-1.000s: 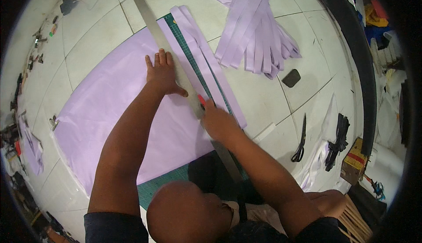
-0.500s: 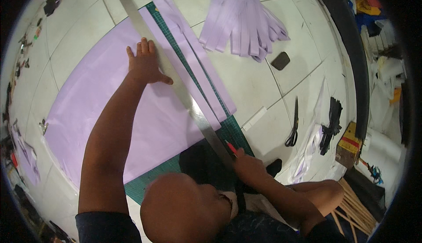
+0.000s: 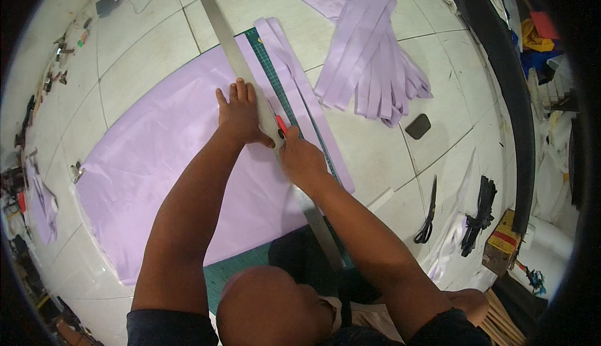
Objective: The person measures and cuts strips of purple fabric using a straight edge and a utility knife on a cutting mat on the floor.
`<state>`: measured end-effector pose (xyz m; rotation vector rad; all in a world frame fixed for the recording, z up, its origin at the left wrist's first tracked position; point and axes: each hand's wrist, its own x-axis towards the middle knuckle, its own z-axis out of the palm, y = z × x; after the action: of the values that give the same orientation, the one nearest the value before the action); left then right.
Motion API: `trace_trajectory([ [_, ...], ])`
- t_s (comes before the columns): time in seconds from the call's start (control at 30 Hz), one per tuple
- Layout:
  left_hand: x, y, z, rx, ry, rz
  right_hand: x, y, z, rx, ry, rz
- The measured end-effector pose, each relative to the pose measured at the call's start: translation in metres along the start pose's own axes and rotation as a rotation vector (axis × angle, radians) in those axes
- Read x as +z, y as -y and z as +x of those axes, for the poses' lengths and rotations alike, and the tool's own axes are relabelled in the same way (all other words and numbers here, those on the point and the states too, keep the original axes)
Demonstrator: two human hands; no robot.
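Ruler (image 3: 250, 86) long axis runs near-right to far-left.

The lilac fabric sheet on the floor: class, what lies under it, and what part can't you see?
A green cutting mat lies under the lilac fabric sheet, showing along its right edge and near corner. The rest of the mat is covered, so its full extent cannot be seen.
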<state>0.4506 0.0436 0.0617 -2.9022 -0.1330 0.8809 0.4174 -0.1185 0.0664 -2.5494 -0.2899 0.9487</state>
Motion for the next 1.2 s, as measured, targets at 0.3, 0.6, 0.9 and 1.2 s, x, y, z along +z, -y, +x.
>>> trace_trajectory([
  [0.3,0.003,0.002,0.003,0.022,-0.025,-0.011,0.013,-0.008,0.005,-0.078,-0.08,-0.023],
  [0.6,0.004,0.0,0.002,0.017,-0.042,-0.006,0.002,0.0,0.002,-0.143,-0.11,0.022],
  [0.9,0.003,-0.001,0.003,0.016,-0.03,0.018,0.002,-0.047,-0.063,-0.027,0.138,0.014],
  [1.2,0.003,0.001,0.004,0.021,-0.002,-0.04,0.023,-0.128,-0.221,0.329,0.484,-0.077],
])
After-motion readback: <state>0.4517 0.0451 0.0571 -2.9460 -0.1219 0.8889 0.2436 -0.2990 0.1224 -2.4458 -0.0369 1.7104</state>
